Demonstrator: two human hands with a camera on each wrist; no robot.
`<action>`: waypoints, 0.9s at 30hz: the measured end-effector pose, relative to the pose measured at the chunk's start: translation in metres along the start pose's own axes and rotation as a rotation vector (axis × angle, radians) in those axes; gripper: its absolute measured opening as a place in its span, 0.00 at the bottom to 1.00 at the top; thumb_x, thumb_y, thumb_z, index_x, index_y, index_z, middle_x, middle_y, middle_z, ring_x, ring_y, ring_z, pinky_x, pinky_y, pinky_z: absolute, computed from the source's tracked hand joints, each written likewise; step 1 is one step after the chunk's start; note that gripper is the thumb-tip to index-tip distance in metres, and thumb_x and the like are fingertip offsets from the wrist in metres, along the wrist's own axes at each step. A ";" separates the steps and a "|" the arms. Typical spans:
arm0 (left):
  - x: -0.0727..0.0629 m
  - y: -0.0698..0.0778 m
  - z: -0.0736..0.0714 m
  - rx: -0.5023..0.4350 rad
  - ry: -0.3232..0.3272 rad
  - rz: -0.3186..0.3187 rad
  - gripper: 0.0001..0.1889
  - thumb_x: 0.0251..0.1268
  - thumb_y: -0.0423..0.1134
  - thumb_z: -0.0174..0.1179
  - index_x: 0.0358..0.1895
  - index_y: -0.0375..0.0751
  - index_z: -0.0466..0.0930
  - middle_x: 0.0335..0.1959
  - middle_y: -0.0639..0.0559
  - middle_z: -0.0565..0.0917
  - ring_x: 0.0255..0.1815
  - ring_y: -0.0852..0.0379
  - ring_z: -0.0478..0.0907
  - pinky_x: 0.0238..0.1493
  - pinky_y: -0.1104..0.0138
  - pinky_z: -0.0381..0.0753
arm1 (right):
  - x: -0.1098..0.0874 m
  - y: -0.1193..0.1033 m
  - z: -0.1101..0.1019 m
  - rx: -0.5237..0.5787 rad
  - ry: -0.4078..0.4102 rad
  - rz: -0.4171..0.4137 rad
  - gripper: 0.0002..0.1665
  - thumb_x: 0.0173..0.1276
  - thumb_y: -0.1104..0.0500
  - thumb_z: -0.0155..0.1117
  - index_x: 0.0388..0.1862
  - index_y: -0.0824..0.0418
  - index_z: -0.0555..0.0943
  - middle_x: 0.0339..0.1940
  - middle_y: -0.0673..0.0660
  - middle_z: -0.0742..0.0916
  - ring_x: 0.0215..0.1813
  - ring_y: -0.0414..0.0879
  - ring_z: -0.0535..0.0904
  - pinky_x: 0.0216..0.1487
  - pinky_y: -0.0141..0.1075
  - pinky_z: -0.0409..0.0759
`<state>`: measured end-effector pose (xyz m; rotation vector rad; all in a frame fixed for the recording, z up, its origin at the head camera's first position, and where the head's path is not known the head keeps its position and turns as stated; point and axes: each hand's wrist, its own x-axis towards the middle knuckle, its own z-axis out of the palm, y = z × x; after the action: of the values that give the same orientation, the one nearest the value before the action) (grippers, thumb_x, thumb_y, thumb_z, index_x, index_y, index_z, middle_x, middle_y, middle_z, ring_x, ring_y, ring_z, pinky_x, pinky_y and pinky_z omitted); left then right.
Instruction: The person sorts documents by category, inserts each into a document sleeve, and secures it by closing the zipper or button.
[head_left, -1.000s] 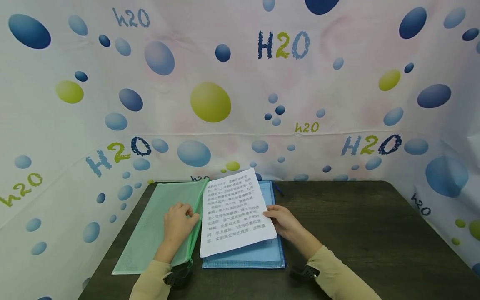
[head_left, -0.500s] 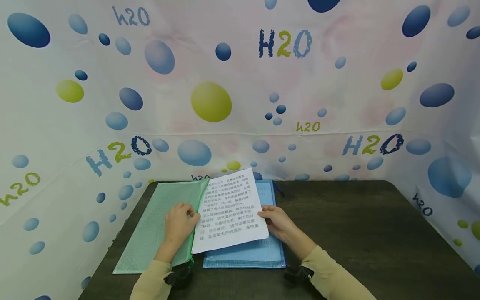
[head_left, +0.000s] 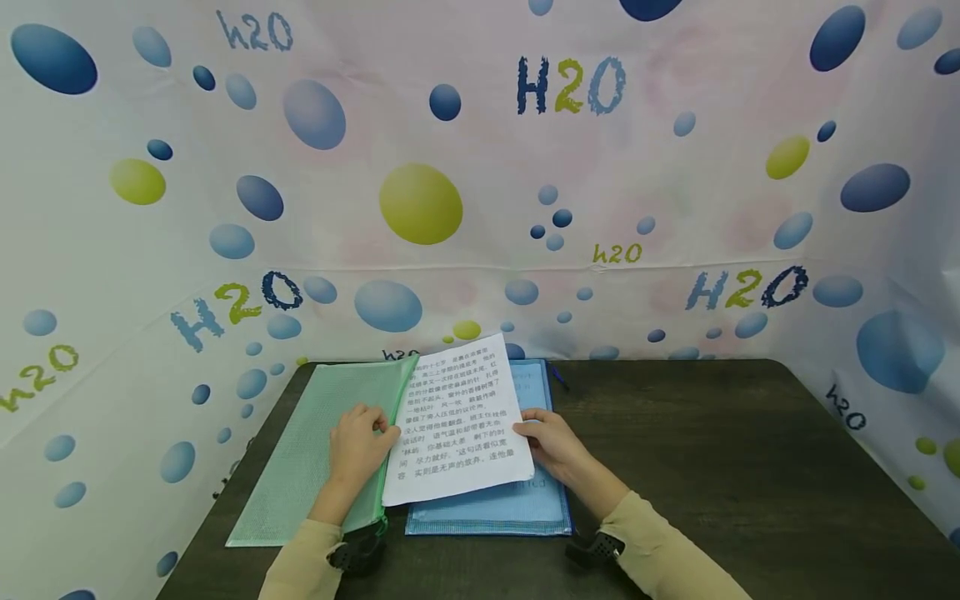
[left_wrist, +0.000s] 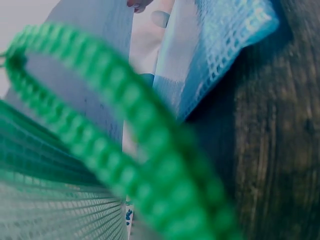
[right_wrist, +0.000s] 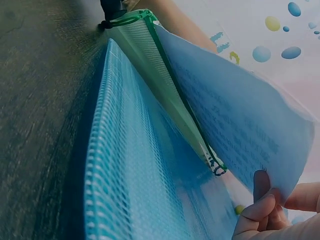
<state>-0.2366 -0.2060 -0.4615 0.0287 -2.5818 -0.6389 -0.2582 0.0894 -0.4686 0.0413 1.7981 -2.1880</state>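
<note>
On the dark wooden surface (head_left: 697,467) a green mesh pouch (head_left: 292,467) lies just left of a blue mesh pouch (head_left: 487,528). A printed paper sheet (head_left: 457,425) slants above the blue one, its left edge at the green pouch's mouth. The left hand (head_left: 356,450) pinches that mouth's edge between curled fingers, while the right hand (head_left: 557,448) pinches the sheet's right edge, thumb on top.

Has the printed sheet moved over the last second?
Yes. The printed sheet has shifted left toward the green pouch, judged against the blue pouch, which lies where it was and now shows more of its right side.
</note>
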 end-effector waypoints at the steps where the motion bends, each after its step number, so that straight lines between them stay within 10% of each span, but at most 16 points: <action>1: 0.000 0.000 0.000 0.001 0.004 0.003 0.11 0.50 0.35 0.61 0.17 0.46 0.69 0.23 0.51 0.70 0.27 0.52 0.64 0.32 0.62 0.58 | 0.000 0.000 0.001 -0.003 0.003 -0.001 0.16 0.70 0.70 0.54 0.54 0.75 0.69 0.43 0.60 0.83 0.37 0.43 0.82 0.38 0.35 0.79; 27: -0.001 0.004 -0.003 0.021 -0.025 0.031 0.10 0.50 0.36 0.62 0.18 0.45 0.71 0.23 0.51 0.71 0.26 0.53 0.64 0.30 0.63 0.61 | -0.004 0.001 0.014 -0.056 -0.039 -0.075 0.14 0.70 0.68 0.53 0.52 0.74 0.68 0.44 0.62 0.85 0.37 0.42 0.83 0.39 0.34 0.78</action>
<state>-0.2343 -0.2037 -0.4583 -0.0127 -2.6078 -0.6040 -0.2518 0.0767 -0.4658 -0.0820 1.8676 -2.1717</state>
